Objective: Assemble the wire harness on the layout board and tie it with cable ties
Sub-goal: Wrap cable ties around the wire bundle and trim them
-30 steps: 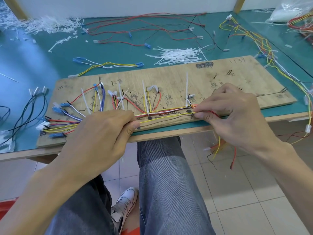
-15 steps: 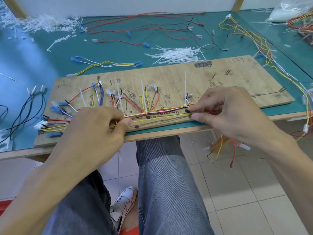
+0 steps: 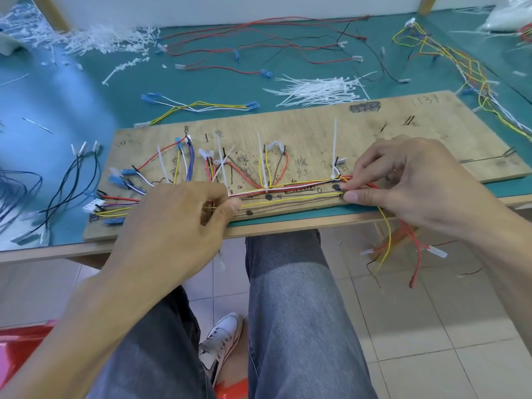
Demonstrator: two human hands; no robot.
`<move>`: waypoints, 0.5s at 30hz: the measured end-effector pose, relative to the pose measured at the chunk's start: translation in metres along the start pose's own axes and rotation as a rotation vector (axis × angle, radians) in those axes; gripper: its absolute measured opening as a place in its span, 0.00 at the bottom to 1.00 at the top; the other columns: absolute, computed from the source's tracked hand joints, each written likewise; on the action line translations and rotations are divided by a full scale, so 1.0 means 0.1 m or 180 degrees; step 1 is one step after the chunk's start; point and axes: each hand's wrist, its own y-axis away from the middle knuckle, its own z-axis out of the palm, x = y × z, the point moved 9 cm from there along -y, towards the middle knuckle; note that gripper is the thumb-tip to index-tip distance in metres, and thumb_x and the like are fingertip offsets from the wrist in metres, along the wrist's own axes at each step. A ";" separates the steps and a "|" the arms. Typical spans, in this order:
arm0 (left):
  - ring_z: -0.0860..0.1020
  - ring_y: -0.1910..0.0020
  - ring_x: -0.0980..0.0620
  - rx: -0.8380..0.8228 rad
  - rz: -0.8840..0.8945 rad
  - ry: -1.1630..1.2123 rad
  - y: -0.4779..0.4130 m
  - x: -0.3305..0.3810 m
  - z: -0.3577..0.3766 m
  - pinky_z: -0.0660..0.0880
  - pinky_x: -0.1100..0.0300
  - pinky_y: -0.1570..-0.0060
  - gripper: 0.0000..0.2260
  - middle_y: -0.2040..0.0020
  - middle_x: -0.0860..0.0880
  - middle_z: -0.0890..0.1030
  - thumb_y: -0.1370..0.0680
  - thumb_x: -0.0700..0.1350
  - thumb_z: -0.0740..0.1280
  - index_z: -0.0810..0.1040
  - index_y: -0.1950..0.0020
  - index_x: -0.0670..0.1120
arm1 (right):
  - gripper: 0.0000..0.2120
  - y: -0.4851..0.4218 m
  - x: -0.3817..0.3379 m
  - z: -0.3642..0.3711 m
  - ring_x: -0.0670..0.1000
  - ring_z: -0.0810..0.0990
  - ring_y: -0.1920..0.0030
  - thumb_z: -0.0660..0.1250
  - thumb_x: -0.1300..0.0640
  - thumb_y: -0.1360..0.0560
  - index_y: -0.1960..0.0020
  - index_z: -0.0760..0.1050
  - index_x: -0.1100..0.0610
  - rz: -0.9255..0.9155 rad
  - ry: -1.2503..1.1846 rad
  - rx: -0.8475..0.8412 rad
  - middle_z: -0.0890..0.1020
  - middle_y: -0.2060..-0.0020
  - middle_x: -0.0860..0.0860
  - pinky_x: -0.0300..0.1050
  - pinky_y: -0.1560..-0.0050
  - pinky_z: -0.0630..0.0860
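Note:
A wooden layout board (image 3: 311, 131) lies on the green table near its front edge. Coloured harness wires (image 3: 290, 191) run along the board's near side, and white cable ties (image 3: 334, 151) stand up from the bundle. My left hand (image 3: 178, 223) pinches a yellow and a dark wire at the board's near edge, left of centre. My right hand (image 3: 403, 180) pinches the same wires and the red bundle further right. The stretch between my hands is taut. Loose wire ends (image 3: 403, 249) hang below my right hand, off the table.
A heap of loose white cable ties (image 3: 319, 89) lies behind the board. Spare red and black wires (image 3: 259, 41), a yellow-white set (image 3: 201, 106) and black wires (image 3: 66, 185) lie around it. Another harness (image 3: 460, 67) sits at the right. My legs are below the table edge.
My left hand has slid left along the wires, lengthening the taut stretch. My right hand has stayed at the right end of the bundle. The hanging wire ends have swung slightly.

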 end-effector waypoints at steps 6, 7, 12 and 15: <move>0.72 0.69 0.51 0.0130 -0.0093 0.0459 -0.01 -0.07 -0.02 0.77 0.50 0.62 0.22 0.74 0.54 0.73 0.22 0.68 0.59 0.79 0.60 0.52 | 0.06 0.01 -0.01 0.01 0.37 0.80 0.56 0.83 0.52 0.32 0.56 0.89 0.45 0.0072 -0.0110 -0.0016 0.85 0.57 0.41 0.27 0.59 0.68; 0.72 0.70 0.51 0.0155 -0.0117 0.0459 -0.01 -0.08 -0.02 0.76 0.51 0.63 0.22 0.74 0.55 0.73 0.22 0.68 0.60 0.79 0.62 0.52 | 0.07 0.01 -0.01 0.02 0.39 0.81 0.56 0.83 0.52 0.32 0.56 0.89 0.45 0.0100 -0.0139 -0.0040 0.85 0.57 0.41 0.29 0.58 0.70; 0.78 0.64 0.45 0.0420 -0.0195 0.0027 0.01 -0.06 0.01 0.79 0.49 0.62 0.22 0.73 0.53 0.76 0.26 0.67 0.66 0.77 0.68 0.52 | 0.06 0.02 -0.05 0.00 0.49 0.83 0.54 0.83 0.52 0.32 0.57 0.89 0.45 0.0199 -0.0179 -0.0071 0.85 0.58 0.40 0.50 0.50 0.76; 0.77 0.65 0.44 0.0598 -0.0103 -0.0149 0.01 -0.03 0.01 0.78 0.49 0.64 0.23 0.73 0.54 0.75 0.25 0.67 0.66 0.73 0.70 0.51 | 0.05 0.00 -0.10 0.00 0.47 0.82 0.56 0.83 0.53 0.31 0.57 0.89 0.45 0.0162 -0.0051 -0.0182 0.85 0.58 0.40 0.46 0.51 0.76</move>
